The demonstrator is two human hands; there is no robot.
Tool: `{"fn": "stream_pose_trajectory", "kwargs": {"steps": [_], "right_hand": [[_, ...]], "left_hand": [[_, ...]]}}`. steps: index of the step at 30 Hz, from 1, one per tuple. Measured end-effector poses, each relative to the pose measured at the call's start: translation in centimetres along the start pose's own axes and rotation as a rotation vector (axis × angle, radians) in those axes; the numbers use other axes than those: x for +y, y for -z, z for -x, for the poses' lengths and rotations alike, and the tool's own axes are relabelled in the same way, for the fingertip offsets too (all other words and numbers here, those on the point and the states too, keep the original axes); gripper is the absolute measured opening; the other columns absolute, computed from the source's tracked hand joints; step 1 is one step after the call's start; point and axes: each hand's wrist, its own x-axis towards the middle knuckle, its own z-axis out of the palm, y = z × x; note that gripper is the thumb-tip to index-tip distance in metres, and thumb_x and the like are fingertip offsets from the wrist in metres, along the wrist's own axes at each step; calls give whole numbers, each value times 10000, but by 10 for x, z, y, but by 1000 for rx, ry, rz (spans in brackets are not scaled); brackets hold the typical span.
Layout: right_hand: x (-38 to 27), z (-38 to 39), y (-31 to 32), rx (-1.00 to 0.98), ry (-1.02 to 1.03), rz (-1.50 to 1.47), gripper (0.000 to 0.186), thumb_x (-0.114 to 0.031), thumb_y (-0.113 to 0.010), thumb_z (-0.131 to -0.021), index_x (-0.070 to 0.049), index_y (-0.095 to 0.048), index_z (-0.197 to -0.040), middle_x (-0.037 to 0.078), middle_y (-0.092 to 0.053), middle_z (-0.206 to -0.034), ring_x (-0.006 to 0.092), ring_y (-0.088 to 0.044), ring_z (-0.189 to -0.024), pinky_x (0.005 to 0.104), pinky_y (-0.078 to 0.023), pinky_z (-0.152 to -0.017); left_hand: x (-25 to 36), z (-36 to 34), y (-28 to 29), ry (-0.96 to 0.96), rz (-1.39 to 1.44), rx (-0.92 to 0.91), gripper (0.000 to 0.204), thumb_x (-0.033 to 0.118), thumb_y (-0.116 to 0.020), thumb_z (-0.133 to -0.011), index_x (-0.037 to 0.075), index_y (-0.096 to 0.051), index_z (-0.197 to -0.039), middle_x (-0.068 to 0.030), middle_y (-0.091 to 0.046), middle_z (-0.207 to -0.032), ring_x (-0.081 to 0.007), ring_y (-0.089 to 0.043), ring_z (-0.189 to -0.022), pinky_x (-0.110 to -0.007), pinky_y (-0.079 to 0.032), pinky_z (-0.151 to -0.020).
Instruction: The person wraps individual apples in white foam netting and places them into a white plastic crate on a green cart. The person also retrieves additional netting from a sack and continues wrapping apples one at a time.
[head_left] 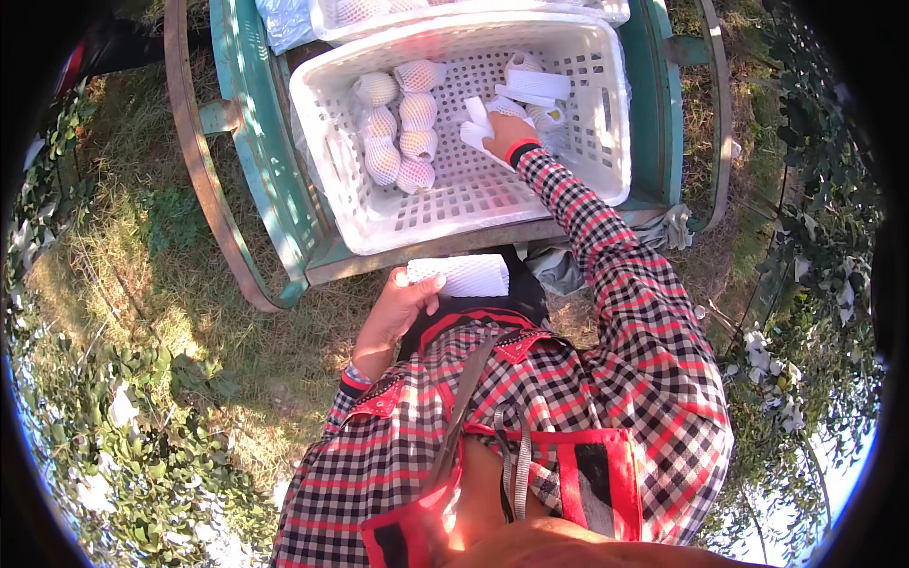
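Note:
My left hand (391, 310) is in front of my waist, thumb and fingers closed on a flattened white foam net sleeve (464, 275). Inside the white plastic crate (355, 230), my right hand (509, 134) reaches toward the right half. White foam sleeves (476, 131) stick out past its fingers, which seem closed on them; the fingertips are partly hidden. Flat foam sleeves (536, 85) lie just beyond this hand, on top of round fruit in foam nets (547, 117). On the crate's left side, several net-wrapped fruits (418, 112) lie in two rows.
The crate rests on a green metal cart (248, 151) with rusty curved side rails (194, 151). Behind it stands another white crate (327, 30) holding wrapped fruit, beside clear plastic film (284, 24). A grey cloth (663, 229) hangs at the cart's near right corner. Leafy branches (161, 445) flank me over grass.

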Motion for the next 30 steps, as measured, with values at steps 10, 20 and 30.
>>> {"fn": "stream_pose_trajectory", "kwargs": {"steps": [10,20,30], "right_hand": [[100,18,16,-106,-304,-141,504,-461,-760,-719,-48,-690,-998,151,-704,-1001,297,-671,-929,386,-517,-844],[52,25,9,-85,-228,-77,633,-318,-716,-724,1,-464,-1209,274,-631,-1099,405,-613,-1047,470,-501,-902],[54,5,50,187,-96,383,342,-207,-653,-792,-83,-630,-1110,132,-477,-1353,301,-355,-1341,555,-353,-1028]], "left_hand": [[8,-15,-4,-25,-119,-12,161,147,-702,-874,-4,-662,-915,-32,-639,-764,-80,-522,-538,-228,-439,-511],[4,-16,-3,-28,-150,-42,198,129,-662,-907,-2,-647,-1054,-21,-651,-932,-71,-569,-699,-223,-457,-527],[2,-25,-14,-88,-246,-20,198,155,-681,-888,-23,-670,-975,-28,-654,-826,-71,-523,-576,-227,-426,-510]]}}
